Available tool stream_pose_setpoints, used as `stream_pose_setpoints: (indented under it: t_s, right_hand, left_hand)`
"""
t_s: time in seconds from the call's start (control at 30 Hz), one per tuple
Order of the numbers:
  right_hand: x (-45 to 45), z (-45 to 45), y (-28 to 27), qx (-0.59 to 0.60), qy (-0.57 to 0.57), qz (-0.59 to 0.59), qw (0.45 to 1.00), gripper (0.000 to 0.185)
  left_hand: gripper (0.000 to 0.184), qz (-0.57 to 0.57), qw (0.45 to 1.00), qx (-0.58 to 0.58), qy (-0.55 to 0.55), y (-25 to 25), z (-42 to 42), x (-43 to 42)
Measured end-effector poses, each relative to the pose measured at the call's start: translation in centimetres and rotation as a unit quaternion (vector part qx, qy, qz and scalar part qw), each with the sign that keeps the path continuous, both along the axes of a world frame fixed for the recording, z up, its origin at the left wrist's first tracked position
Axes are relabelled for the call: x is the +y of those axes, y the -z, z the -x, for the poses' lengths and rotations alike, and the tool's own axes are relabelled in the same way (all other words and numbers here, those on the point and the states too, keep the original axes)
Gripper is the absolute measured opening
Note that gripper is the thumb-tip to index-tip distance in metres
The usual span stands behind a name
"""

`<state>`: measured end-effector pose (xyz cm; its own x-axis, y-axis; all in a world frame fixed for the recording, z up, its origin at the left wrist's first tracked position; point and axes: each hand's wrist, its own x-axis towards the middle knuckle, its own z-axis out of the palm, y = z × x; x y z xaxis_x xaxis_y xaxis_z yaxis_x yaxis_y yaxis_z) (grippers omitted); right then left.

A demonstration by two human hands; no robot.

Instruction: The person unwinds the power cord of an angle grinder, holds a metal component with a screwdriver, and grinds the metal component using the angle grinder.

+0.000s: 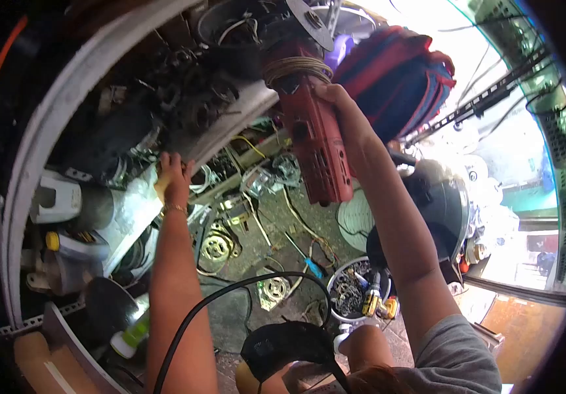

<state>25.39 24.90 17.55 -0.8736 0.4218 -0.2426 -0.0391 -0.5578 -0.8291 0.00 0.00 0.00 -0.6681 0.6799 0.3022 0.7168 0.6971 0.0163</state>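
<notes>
A red angle grinder (315, 141) with a metal disc (310, 25) at its top end hangs in front of me, cord wound around its upper body. My right hand (336, 98) is closed around the grinder's body near that cord. Further left, my left hand (174, 176) rests at the edge of a shelf (227, 121) holding dark metal parts, its fingers spread. The fingertips lie against or close to the shelf edge; whether they press on it is hard to tell.
On the floor lie motor parts (217, 247), a blue-handled screwdriver (314, 268) and a bucket of small metal pieces (347, 295) beside a yellow drill (371, 301). A red and blue cloth bundle (398, 79) is at the upper right. A black cable (230, 287) arches across the lower middle.
</notes>
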Motion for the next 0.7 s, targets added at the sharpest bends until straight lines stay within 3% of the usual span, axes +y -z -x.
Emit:
stream_pose_setpoints:
  t_s: [0.03,0.1,0.17,0.2,0.3,0.37,0.43,0.5,0.6,0.63,0.7]
  right_hand:
    - [-0.6,-0.6,0.3,0.031,-0.005,0.025,0.999,0.060]
    - [-2.3,-5.2,3.2,0.078,-0.008,0.029,0.997,0.057]
    - [-5.1,-8.5,5.7,0.167,-0.062,0.135,0.975,0.058]
    - [-6.3,-9.8,6.4,0.236,-0.138,0.129,0.953,0.066]
    - [-8.7,-14.1,11.0,0.188,-0.149,0.127,0.962,0.073]
    - [-10.9,-16.0,13.3,0.173,-0.125,0.107,0.971,0.078]
    - [-11.8,-17.5,16.4,0.160,-0.166,0.091,0.969,0.078]
    - [-13.1,-19.1,18.5,0.180,-0.187,0.103,0.960,0.077]
    - [-15.0,-21.5,21.9,0.103,-0.186,0.091,0.973,0.080]
    - [-15.6,-21.9,22.9,0.106,-0.190,0.091,0.972,0.080]
    - [-17.3,-22.9,25.0,0.028,-0.189,0.039,0.981,0.076]
  left_hand:
    - [0.030,-0.052,0.998,-0.028,-0.013,-1.6,-0.5,0.9]
    - [0.026,-0.108,0.992,0.040,0.047,0.4,-0.6,1.2]
    - [0.027,-0.121,0.990,0.035,0.070,0.9,-1.0,0.4]
    - [0.027,-0.106,0.992,0.029,0.054,1.2,-0.9,0.2]
    - [0.030,-0.089,0.992,0.095,0.007,0.1,-3.8,1.0]
    - [0.032,-0.161,0.985,0.047,-0.049,0.5,-5.2,1.6]
    - [0.036,-0.214,0.971,-0.059,-0.084,-0.2,-9.1,1.9]
    - [0.035,-0.272,0.951,-0.125,-0.078,2.2,-12.1,1.4]
    - [0.038,-0.424,0.835,-0.348,0.044,8.1,-18.2,-2.1]
    - [0.042,-0.436,0.788,-0.429,0.071,7.6,-23.2,-4.7]
    - [0.036,-0.356,0.732,-0.580,-0.024,7.5,-30.0,-9.5]
